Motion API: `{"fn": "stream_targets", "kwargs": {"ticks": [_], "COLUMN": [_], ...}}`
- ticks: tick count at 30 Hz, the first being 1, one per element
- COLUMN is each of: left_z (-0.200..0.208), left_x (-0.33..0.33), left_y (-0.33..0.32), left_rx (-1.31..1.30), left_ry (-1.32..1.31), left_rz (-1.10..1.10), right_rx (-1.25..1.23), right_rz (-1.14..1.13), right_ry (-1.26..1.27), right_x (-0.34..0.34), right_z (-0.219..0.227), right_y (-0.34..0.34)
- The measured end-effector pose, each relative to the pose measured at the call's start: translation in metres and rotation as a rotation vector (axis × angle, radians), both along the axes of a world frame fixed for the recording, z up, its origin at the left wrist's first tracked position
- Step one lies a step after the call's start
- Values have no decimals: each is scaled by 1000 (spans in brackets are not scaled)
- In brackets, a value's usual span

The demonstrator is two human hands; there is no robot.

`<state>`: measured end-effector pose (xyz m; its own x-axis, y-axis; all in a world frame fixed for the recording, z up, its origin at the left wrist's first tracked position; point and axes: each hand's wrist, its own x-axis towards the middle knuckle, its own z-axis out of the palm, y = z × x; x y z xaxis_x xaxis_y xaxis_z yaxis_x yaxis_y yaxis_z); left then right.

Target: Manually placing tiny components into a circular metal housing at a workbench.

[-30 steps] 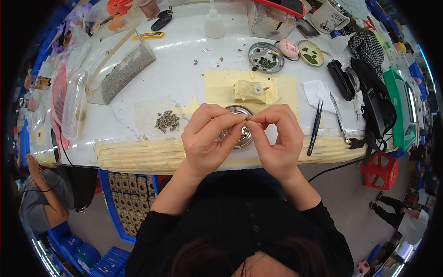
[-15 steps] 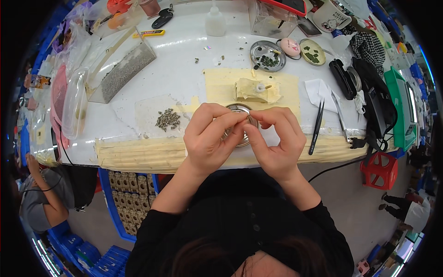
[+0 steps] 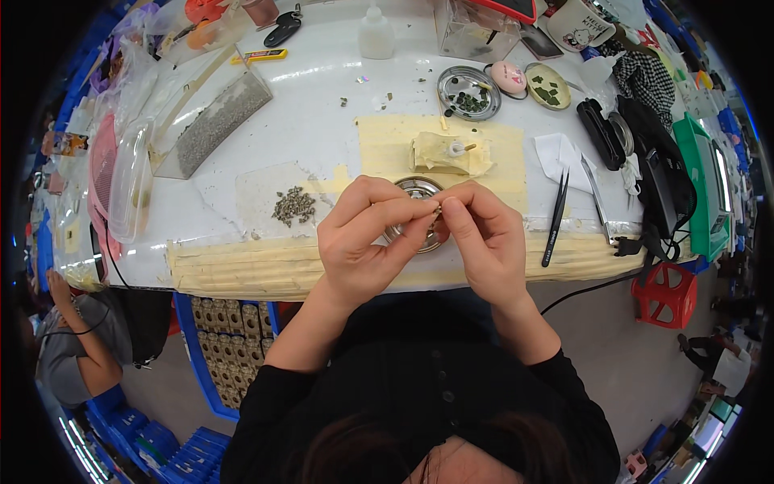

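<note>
Over a small round metal dish (image 3: 418, 185), my two hands meet at the fingertips. My left hand (image 3: 367, 242) is closed in a pinch, and my right hand (image 3: 488, 238) pinches from the other side. Between their fingertips shows a tiny metallic piece (image 3: 436, 211), too small to name. Most of the dish is hidden behind the fingers. Left of my left hand lies a heap of small grey metal parts (image 3: 293, 206) on a clear sheet. Just beyond the dish stands a block wrapped in yellow tape (image 3: 439, 156), with a small peg on its front.
Black tweezers (image 3: 555, 218) and silver tweezers (image 3: 597, 198) lie to the right by a white tissue (image 3: 558, 152). Farther back are a metal dish of dark green pieces (image 3: 468, 93) and a white squeeze bottle (image 3: 376, 34). A clear box of grey granules (image 3: 222, 121) stands left.
My right thumb and fingers have turned and drawn in closer to the left fingertips. The tiny metallic piece is more visible now, and the hands stay over the dish.
</note>
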<state>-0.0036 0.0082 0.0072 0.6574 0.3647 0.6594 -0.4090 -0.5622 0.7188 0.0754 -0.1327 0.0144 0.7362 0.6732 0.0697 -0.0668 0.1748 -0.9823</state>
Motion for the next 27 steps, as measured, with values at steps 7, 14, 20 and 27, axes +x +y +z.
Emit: {"fn": "stream_targets", "kwargs": {"ticks": [7,14,20,27], "left_z": [-3,-2,-3,-4], "left_x": [0,0,0,1], "left_y": [-2,0,2,0], "left_rx": [44,-37,-43,-6], "left_ry": [15,31,7,25], "left_rz": [88,70,24,80], "right_rx": [111,-67,99,7], "right_rz": [-34,-250,-7,-143], "right_ry": [41,-731,32,-428], "right_x": [3,-4,-6,-5], "right_z": [2,3,-6,8], "right_y": [-5,-2,-4,-6]}}
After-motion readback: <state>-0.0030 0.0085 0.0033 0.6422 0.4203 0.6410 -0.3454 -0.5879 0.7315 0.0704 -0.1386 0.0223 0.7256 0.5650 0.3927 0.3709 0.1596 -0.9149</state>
